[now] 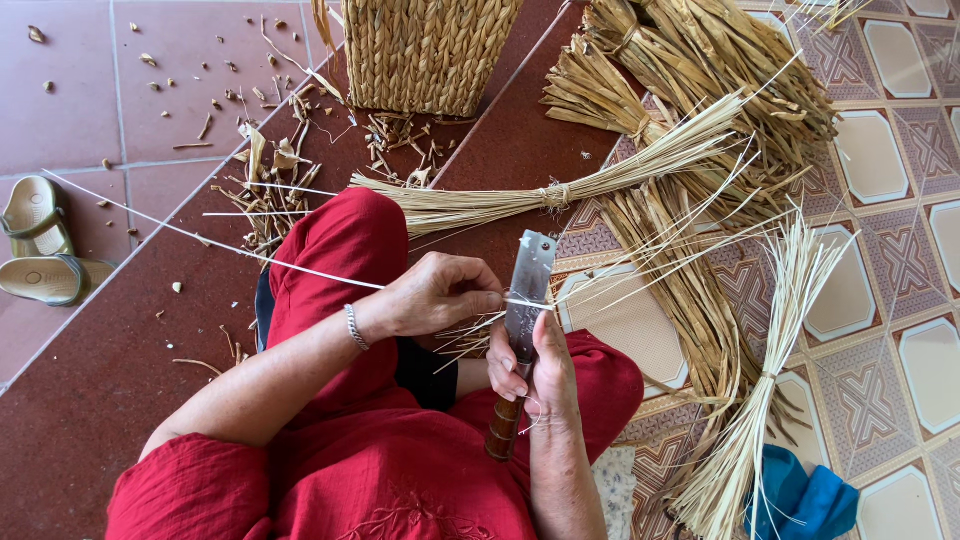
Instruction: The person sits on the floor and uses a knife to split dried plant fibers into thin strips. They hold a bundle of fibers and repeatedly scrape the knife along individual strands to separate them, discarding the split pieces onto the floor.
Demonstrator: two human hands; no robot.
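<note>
I sit on the floor in red clothes. My right hand [535, 365] grips a knife [524, 295] with a brown wooden handle and a broad flat blade that points away from me. My left hand [440, 295], with a bracelet on the wrist, pinches a long thin pale straw strand [200, 237] against the blade. The strand runs far out to the left over my knee. Several more thin strands fan out to the right of the blade.
A woven straw basket [425, 50] stands ahead. Tied bundles of pale straw [560, 192] and dried reed [700, 60] lie right of it, another bundle [760, 400] beside my right knee. Sandals [40, 250] rest at left, blue cloth [800, 500] lower right, scraps on the tiles.
</note>
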